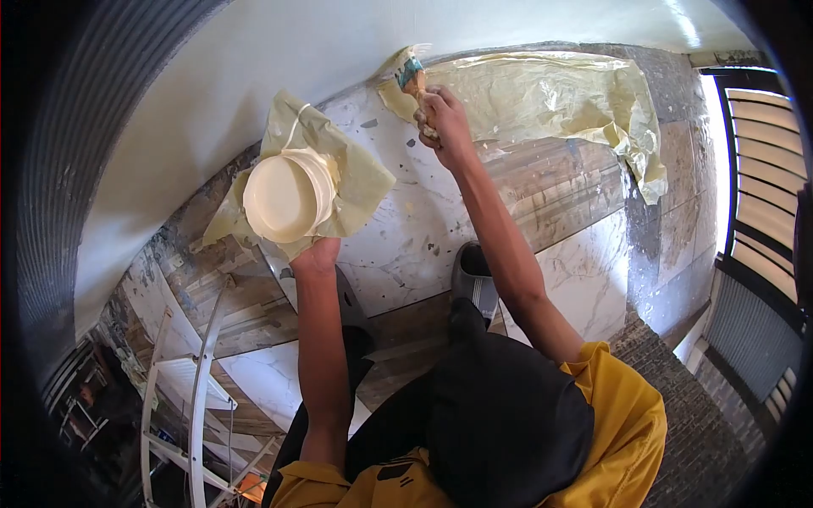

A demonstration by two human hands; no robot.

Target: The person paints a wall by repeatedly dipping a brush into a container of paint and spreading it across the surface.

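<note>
My right hand (445, 127) is closed round the wooden handle of a paintbrush (412, 76). The brush has a blue-green band, and its pale bristles are at the foot of the white wall (339, 42). My left hand (317, 256) holds a round paint bucket (288, 196) from its near side, with most of the fingers hidden behind it. Cream-coloured paint shows inside the bucket, and its handle stands up at the far side. A yellowish plastic sheet (360, 188) spreads out around and under the bucket.
Another crumpled plastic sheet (542, 97) lies along the wall's base to the right. Paint spots and debris mark the tiled floor (398, 262). A metal stepladder (199, 406) stands at lower left. At far right is a slatted gate (766, 161). My shoe (474, 284) rests on the tiles.
</note>
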